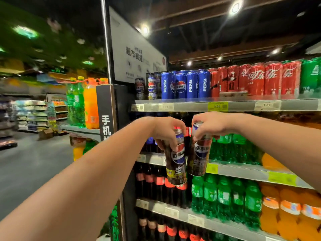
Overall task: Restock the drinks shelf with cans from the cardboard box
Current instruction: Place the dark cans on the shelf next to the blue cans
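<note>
My left hand (165,130) grips the top of a tall dark Pepsi can (175,164), holding it in the air in front of the shelving. Right beside it, my right hand (208,125) grips the top of a second dark Pepsi can (198,156); the two cans nearly touch. Both hang below the top shelf (191,106), where a few matching dark Pepsi cans (151,88) stand at the left end, next to blue Pepsi cans (187,85). The cardboard box is not in view.
Red cola cans (255,80) and green cans (311,75) fill the rest of the top shelf. Lower shelves hold cola bottles (156,180), green bottles (225,193) and orange bottles (286,209). A black end panel (106,110) and the open aisle floor (31,164) lie left.
</note>
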